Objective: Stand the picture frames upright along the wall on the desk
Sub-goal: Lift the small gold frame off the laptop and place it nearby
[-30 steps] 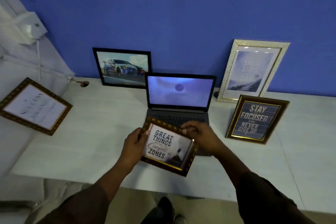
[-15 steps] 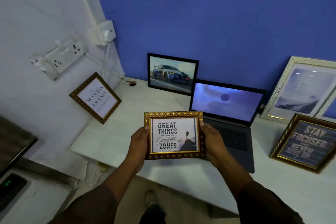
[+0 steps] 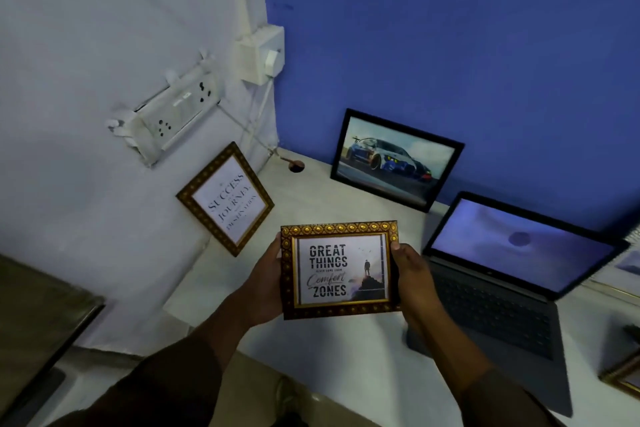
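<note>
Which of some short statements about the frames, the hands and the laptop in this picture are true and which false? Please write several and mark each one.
1. Both hands hold the "Great Things" frame, the left hand on its left edge and the right hand on its right edge. True.
2. The car picture lies flat on the desk. False: it leans upright against the blue wall.
3. The laptop is closed. False: it is open, with the screen lit.
4. The "Success" frame leans against the white wall. True.

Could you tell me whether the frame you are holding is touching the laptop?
Apart. The head view shows the held frame gripped by the left hand and right hand, with bare desk and the right hand between it and the laptop.
</note>
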The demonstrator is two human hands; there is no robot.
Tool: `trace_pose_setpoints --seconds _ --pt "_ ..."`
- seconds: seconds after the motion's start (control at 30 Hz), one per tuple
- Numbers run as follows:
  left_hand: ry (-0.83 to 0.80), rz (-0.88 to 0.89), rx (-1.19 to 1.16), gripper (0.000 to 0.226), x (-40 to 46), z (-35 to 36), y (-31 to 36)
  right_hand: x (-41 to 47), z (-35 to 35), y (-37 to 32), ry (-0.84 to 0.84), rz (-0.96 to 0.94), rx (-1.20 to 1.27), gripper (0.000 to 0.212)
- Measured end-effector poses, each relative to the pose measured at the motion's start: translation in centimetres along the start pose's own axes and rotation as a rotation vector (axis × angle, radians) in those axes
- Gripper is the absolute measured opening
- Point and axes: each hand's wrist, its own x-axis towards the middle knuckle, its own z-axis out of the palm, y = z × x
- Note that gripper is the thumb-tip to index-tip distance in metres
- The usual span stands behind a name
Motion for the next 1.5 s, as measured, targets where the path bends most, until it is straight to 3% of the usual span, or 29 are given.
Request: trace_pose_setpoints --seconds 0.3,0.57,0.77,1.03,1.23,1.4,1.5 --pt "-0.022 -0.080 -0.044 0.084 2.9 -2.2 2.4 2.6 2.1 -0.4 0.052 0.015 -0.024 0.039" --pt "0.051 -0.047 -0.068 0.084 4.1 -2.0 3.1 4.9 2.5 -0.7 0.042 -0.003 -0.062 0.039" --pt "0.255 0.049 0.036 0.078 5.9 -1.9 4.2 7.1 2.2 -1.1 -0.021 -0.013 -0.173 0.036" --pt "0.596 0.140 0.140 0.049 8.8 -1.9 4.7 10.3 2.3 -1.5 -0.111 -0.012 -0.311 0.033" --pt "0.657 0.237 0.138 0.050 11.5 -2.8 5.7 13.7 2.6 -2.0 -0.213 -0.013 -0.352 0.040" --pt "0.675 0.196 0.154 0.048 12.5 -3.2 3.9 14.7 2.4 -0.2 -0.276 0.065 -0.437 0.044" --pt "0.697 0.145 0.113 0.060 12.3 -4.1 2.1 14.1 2.3 1.0 -0.317 0.137 -0.478 0.053"
